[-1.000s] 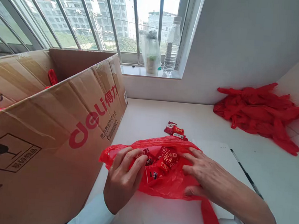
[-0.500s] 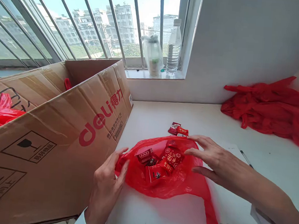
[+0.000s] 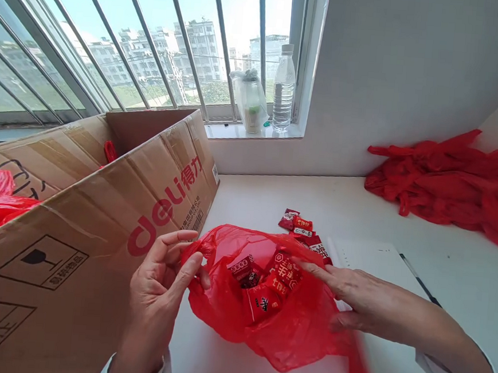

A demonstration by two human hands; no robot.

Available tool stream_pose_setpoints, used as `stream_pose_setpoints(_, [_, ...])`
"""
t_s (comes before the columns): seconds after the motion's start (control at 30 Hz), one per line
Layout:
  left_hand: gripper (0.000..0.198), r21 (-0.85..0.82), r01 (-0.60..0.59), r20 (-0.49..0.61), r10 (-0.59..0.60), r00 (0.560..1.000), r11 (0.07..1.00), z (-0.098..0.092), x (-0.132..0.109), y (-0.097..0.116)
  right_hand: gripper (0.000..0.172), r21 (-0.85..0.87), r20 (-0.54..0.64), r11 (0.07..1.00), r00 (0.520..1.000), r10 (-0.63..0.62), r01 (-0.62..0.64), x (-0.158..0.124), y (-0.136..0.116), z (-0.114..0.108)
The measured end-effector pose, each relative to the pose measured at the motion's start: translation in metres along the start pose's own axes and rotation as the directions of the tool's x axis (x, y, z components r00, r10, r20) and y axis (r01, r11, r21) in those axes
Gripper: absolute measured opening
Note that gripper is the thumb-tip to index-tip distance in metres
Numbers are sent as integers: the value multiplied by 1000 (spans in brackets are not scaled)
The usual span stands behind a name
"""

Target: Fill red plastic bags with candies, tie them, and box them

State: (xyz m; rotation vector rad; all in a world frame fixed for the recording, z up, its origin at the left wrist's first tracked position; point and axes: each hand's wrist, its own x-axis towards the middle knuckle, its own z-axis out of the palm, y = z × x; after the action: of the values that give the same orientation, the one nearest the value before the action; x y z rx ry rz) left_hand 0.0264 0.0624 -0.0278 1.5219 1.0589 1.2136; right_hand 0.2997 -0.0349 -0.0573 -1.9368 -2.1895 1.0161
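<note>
My left hand pinches the thin red plastic bag's rim; right hand seemingly grips the opposite edge; I'd spread gently, keeping the red-wrapped candies inside.

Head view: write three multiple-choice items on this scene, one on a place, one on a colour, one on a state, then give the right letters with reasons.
1. Where does the clear plastic water bottle stand?
A. in the cardboard box
B. on the windowsill
C. on the white table

2. What colour is the thin plastic bag that the hands hold?
A. red
B. blue
C. white

3. How does the left hand meet that bag?
A. flat on top of it
B. apart from it
C. pinching its edge

Answers:
1 B, since it stands on the sill beside a wrapped jar.
2 A, red like the wrapped sweets inside it.
3 C, its thumb and fingers grip the bag's left rim, while the right hand rests at the other side.
</note>
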Motion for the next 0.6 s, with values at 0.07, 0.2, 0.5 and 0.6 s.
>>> stream_pose_setpoints(0.07, [28, 16, -10, -27, 11, 1000, 1000, -1, -5, 0, 88, 25, 7, 1000, 1000, -10, 10, 3, -1, 4])
stream_pose_setpoints(0.2, [23, 98, -78, -113, 89, 990, 992, -1, -11, 5, 84, 66, -194, 982, 968, -160, 176, 6, -1, 15])
stream_pose_setpoints(0.5, [10, 105, -228, -348, 250, 903, 968, -3, -3, 39, 23, 205, -713, 932, 698, -66, 297, -33, 7, -37])
stream_pose_setpoints(0.6, [18, 150, -191, -256, 225, 940, 970, -6, -2, 48, 23, 321, -709, 882, 705, -17, 344, -34, 7, -42])
